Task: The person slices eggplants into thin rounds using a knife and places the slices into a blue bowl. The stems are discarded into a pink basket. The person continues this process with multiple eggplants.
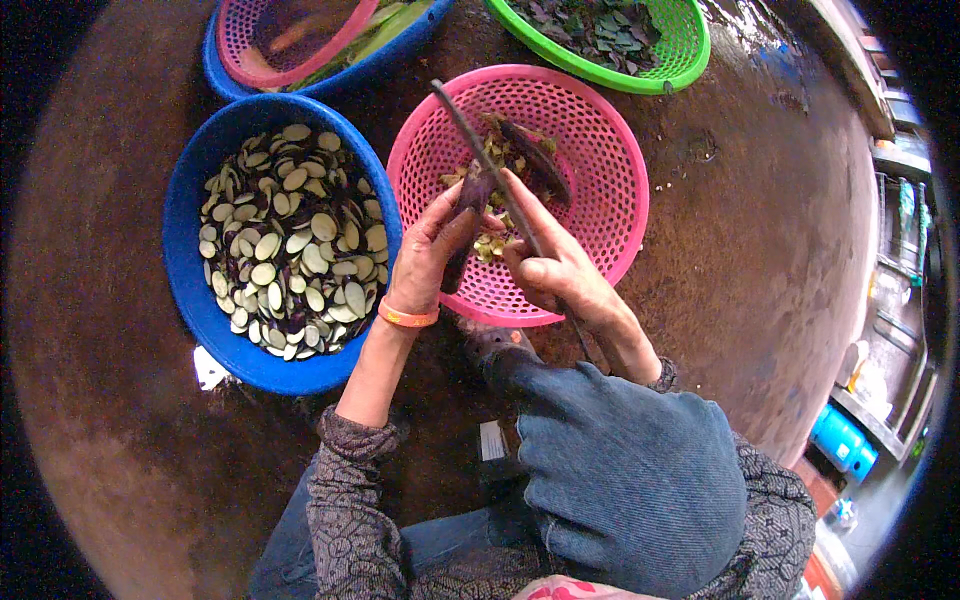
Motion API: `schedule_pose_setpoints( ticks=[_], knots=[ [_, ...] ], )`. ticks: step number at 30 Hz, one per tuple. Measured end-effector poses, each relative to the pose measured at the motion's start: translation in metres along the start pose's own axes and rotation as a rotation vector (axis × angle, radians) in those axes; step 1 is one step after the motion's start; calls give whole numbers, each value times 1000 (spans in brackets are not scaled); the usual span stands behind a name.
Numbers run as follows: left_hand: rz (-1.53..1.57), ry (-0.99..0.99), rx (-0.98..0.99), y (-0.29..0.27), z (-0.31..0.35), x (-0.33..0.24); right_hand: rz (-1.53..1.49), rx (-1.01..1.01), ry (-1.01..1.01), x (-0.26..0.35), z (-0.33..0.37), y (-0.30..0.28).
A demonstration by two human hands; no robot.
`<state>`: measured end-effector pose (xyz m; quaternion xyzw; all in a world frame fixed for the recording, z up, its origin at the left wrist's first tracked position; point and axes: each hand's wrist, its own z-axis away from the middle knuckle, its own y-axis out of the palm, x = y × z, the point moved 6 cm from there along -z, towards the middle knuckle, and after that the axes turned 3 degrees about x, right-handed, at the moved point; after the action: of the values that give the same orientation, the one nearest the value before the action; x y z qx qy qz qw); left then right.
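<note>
My left hand (425, 255), with an orange band at its wrist, is closed around a dark purple eggplant (480, 188) above a pink perforated basket (615, 180). My right hand (562, 265) grips a long dark knife (460, 122), its blade slanting up to the left, close against the top of the eggplant. From this view I cannot tell whether the edge is cutting in. Inside the basket lie more eggplant (545, 165) and pale green trimmings (492, 248). Many oval eggplant slices (264, 245) fill the blue basin (185, 290) to the left.
Behind the blue basin stands another blue tub (212, 65) with a pink basket (228, 50) and long green vegetables (385, 45). A green basket (690, 55) of dark leaves (600, 35) is at the far side. My denim-covered knee (630, 460) rises near my right forearm. The floor (740, 290) is brown.
</note>
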<state>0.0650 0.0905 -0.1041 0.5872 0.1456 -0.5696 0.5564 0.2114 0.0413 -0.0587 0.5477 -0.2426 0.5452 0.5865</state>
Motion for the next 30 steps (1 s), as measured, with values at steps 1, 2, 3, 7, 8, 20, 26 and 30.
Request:
schedule_pose_setpoints(
  ticks=[1, 2, 3, 7, 8, 20, 26, 30],
  knots=[
    [-111, 22, -9, -1, 2, -3, 0, 10, 7, -2, -1, 3],
    [-219, 45, -22, -3, 3, -6, -2, 15, 14, -4, -1, 6],
    [-328, 65, -32, -4, 5, -9, -5, 22, 26, -7, -2, 9],
    [-863, 295, -3, -4, 15, -29, -40, 20, 18, -12, -3, 16],
    [-851, 329, 33, -3, 18, -32, -54, 15, -4, -11, -3, 16],
    [-1277, 295, 26, -7, 59, -71, -79, 133, 194, -13, 7, 19],
    [-917, 145, 3, -13, 54, -60, -93, 131, 185, -21, 7, 27],
    [-884, 105, 59, -13, 53, -58, -105, 94, 75, -17, -1, 28]
  ],
)
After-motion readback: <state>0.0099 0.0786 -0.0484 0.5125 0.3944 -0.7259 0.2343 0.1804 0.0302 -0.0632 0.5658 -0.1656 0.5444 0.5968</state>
